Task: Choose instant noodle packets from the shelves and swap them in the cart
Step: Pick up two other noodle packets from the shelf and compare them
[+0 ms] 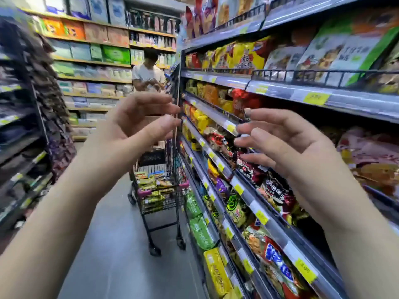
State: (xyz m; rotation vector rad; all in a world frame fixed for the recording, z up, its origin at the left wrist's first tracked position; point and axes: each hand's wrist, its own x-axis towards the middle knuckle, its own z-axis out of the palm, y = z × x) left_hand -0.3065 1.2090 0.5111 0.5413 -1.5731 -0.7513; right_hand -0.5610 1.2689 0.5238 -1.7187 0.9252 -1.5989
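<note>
Left hand (133,126): being held up at centre left of the frame, palm turned rightward, fingers loosely curved and spread, thumb apart from them. Nothing is being gripped or touched.

Right hand (289,145): being held up at centre right, facing the left hand and well apart from it, fingers spread and slightly bent. Nothing is being held. Its fingertips (243,128) are being seen in front of a rail of the shelves (278,234); contact cannot be told.

Instant noodle packets (274,190): being displayed in rows on the shelves along the right side of the frame, just beyond the right hand.

Cart (164,203): being kept in the aisle at lower centre, beside the shelves. More packets (151,184), yellow and green, are being carried in its basket.

Another person (148,75), in a white shirt: being seen at upper centre, beyond the cart.
</note>
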